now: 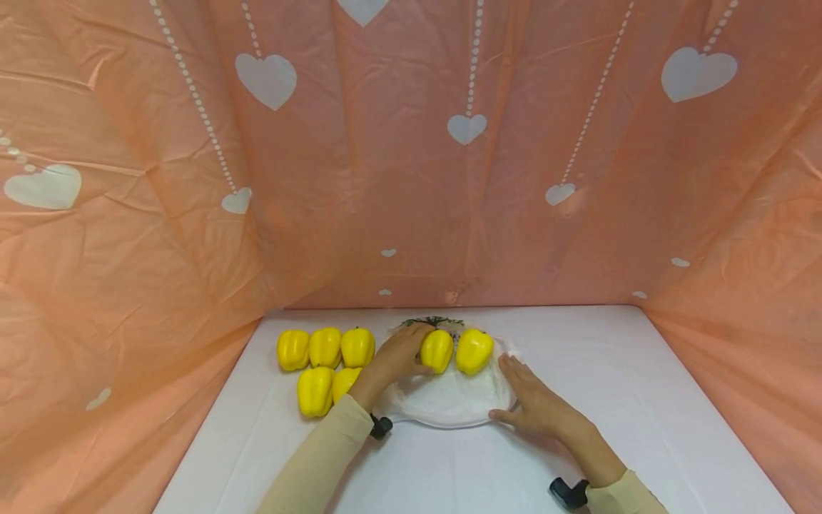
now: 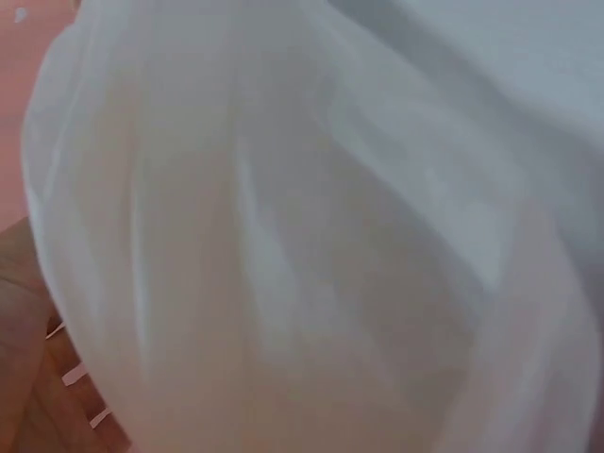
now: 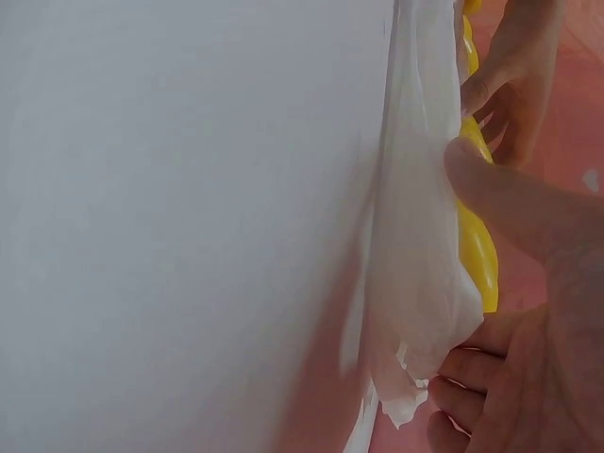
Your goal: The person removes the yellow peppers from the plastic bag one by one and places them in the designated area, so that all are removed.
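Two yellow bell peppers lie side by side on a thin white bag [image 1: 449, 403], one on the left [image 1: 438, 351], the other on the right [image 1: 474, 351]. My left hand [image 1: 397, 355] curves round the near side of the left pepper, thumb in front and fingers behind. On the bag's right edge rests my right hand [image 1: 536, 403], its fingers reaching forward and its thumb spread apart. Seen from the right wrist, that thumb [image 3: 510, 193] lies against the upright side of the bag [image 3: 420, 217]. Pale bag material [image 2: 283, 236] fills most of the left wrist view.
Several more yellow bell peppers [image 1: 315, 392] stand grouped left of the bag, one partly hidden by my left forearm. A white cloth [image 1: 642, 428] covers the table. Behind and at both sides hangs an orange curtain [image 1: 411, 200] with white hearts.
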A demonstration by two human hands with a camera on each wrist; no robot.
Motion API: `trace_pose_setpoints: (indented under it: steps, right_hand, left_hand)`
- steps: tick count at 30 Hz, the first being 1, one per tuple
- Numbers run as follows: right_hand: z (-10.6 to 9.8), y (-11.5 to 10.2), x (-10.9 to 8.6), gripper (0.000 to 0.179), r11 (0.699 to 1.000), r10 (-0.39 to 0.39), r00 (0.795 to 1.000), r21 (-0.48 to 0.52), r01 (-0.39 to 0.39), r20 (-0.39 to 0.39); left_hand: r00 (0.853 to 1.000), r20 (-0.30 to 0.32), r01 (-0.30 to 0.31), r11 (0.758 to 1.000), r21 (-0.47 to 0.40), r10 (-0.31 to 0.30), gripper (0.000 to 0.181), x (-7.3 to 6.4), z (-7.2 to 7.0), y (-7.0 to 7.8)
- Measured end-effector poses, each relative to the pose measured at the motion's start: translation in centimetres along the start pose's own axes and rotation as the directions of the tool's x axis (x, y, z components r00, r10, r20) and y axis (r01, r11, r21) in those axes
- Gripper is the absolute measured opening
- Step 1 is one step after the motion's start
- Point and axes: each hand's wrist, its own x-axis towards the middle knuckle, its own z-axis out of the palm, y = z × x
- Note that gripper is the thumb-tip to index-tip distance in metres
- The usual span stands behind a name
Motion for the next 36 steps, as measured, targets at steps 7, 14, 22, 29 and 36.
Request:
trace_pose_setpoints:
  steps: [7,14,22,29,36]
  right_hand:
    - [0.0,-0.1,0.0,0.111,1.0,0.008,1.0,0.001,-0.008,0.0]
    - [-0.1,-0.1,0.0,0.111,1.0,0.022,1.0,-0.005,-0.022,0.006]
    - [-0.1,-0.3,-0.1,0.11,1.0,0.025,1.0,0.002,-0.025,0.014]
    - [0.0,-0.3,0.0,0.109,1.0,0.008,1.0,-0.007,-0.008,0.008]
    - [0.0,-0.1,0.0,0.11,1.0,-0.007,1.0,-0.018,0.007,0.005]
  left_hand:
    - [1.0,-0.017,-0.013,1.0,-0.006,0.013,0.09,-0.6,-0.3,-0.1]
    - [0.998,-0.036,-0.046,0.999,-0.003,0.046,0.091,-1.9,-1.0,0.1]
    - [0.995,-0.073,-0.073,0.997,-0.013,0.072,0.089,-3.5,-1.7,0.2]
    - [0.995,-0.087,-0.048,0.998,-0.032,0.045,0.09,-4.9,-2.6,0.6]
    - [0.995,-0.094,0.017,0.999,-0.049,-0.022,0.092,-6.5,-3.3,0.8]
